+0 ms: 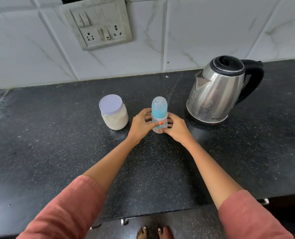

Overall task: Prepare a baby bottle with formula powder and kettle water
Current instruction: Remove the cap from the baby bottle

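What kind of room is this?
Most likely a home kitchen: an electric kettle stands on a dark speckled stone counter, and the wall behind is tiled, with a switch-and-socket plate.

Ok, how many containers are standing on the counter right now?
3. The powder jar stands on the left, the baby bottle in the middle, gripped by the left hand and right hand, and the kettle on the right. Nothing seems hidden.
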Demonstrator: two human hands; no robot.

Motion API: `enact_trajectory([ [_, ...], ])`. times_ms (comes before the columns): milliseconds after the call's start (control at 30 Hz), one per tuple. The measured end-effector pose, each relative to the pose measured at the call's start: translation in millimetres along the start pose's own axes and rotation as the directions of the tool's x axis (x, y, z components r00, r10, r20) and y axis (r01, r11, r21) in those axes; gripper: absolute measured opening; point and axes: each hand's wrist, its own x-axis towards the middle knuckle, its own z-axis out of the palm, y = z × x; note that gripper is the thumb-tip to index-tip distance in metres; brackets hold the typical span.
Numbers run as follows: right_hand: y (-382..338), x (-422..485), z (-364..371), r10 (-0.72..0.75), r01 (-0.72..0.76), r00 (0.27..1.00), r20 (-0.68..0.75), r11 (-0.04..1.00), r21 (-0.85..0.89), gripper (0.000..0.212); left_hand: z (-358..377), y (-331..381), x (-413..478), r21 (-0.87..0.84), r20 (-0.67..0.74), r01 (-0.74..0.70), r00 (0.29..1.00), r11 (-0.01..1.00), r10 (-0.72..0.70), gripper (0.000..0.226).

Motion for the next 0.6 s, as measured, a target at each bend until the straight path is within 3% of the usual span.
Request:
enact_trajectory([
  [600,23,-111,21,-0.035,0.035,0.998,0.057,0.999,-0.006,0.067,15,-14,-123,-0.034,0.027,0.004,1.0,0.999,-0.003,0.057],
])
